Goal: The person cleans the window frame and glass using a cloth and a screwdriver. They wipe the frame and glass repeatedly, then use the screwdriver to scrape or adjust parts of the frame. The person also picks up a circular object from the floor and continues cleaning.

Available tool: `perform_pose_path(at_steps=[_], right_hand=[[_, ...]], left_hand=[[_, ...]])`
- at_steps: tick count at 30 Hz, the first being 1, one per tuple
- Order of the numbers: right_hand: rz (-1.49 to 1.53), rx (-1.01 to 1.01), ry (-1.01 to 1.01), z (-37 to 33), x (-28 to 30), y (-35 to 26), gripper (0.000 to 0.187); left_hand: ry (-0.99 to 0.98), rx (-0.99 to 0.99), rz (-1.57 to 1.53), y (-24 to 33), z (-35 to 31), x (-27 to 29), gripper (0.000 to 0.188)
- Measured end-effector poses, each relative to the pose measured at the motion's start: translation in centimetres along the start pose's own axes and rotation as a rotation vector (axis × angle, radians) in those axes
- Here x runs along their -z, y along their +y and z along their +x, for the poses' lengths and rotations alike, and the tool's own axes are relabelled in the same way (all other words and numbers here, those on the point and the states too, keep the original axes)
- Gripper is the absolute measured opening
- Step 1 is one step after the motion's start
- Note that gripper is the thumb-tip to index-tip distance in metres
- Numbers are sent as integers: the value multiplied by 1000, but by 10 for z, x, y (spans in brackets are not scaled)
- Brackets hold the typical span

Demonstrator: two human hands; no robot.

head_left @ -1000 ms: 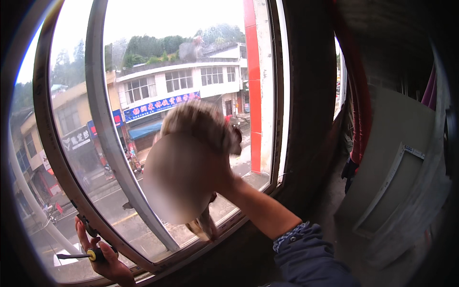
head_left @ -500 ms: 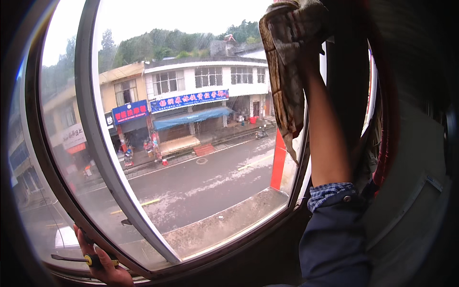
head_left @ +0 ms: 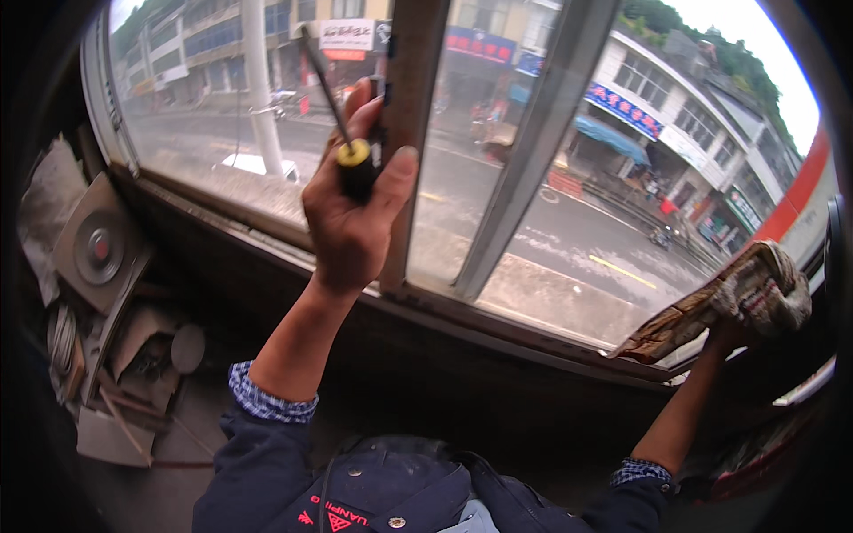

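My left hand [head_left: 342, 226] is closed around a screwdriver [head_left: 357, 169] with a black and yellow handle, its metal shaft slanting up and to the left in front of the glass. The fingertips reach the brown upright bar of the window frame [head_left: 418, 115], beside a dark fitting on its edge. At the far right, my right hand [head_left: 730, 332] grips a crumpled, stained cloth [head_left: 684, 315] of brown and whitish-grey. The cloth hangs against the right side of the window near the sill, and most of that hand's fingers are hidden by it.
Sliding window panes [head_left: 524, 178] stand before me, with a street and shopfronts outside. Below runs the window sill [head_left: 533, 333]. At the lower left lie a square plate with a round metal centre [head_left: 99, 247], coiled wire [head_left: 62, 342] and assorted scrap boards [head_left: 115, 435].
The view has swung left and downward. My left hand with the screwdriver now appears larger and nearer the middle; my right hand with the cloth appears lower, toward the right edge.
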State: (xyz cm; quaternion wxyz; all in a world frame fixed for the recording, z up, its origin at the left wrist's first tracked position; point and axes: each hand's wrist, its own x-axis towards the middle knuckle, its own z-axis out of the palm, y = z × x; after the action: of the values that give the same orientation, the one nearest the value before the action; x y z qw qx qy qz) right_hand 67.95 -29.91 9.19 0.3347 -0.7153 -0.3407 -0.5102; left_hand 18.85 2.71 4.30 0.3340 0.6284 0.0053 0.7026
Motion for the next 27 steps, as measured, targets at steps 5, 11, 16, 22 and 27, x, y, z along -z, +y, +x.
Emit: perform_pose_path(at_steps=[5,11,16,22,27], right_hand=[[31,50,-80,-43,6,-24,75],[380,50,-166,-151,28,-138,63],[909,-228,-621,-264,58,-269,54],[1502,-827,-1334,-343,121,-459,43],[1317,-1205,-1799,-418,166,-533,50]], left_hand=[[-174,-60,205,36,-36,37,53],[-120,727,236,74,-189,97,31],[-20,1148,-12,122,-294,127,34],[-49,1150,-270,180,-308,176,73],[58,1061,-86,221,-332,244,80]])
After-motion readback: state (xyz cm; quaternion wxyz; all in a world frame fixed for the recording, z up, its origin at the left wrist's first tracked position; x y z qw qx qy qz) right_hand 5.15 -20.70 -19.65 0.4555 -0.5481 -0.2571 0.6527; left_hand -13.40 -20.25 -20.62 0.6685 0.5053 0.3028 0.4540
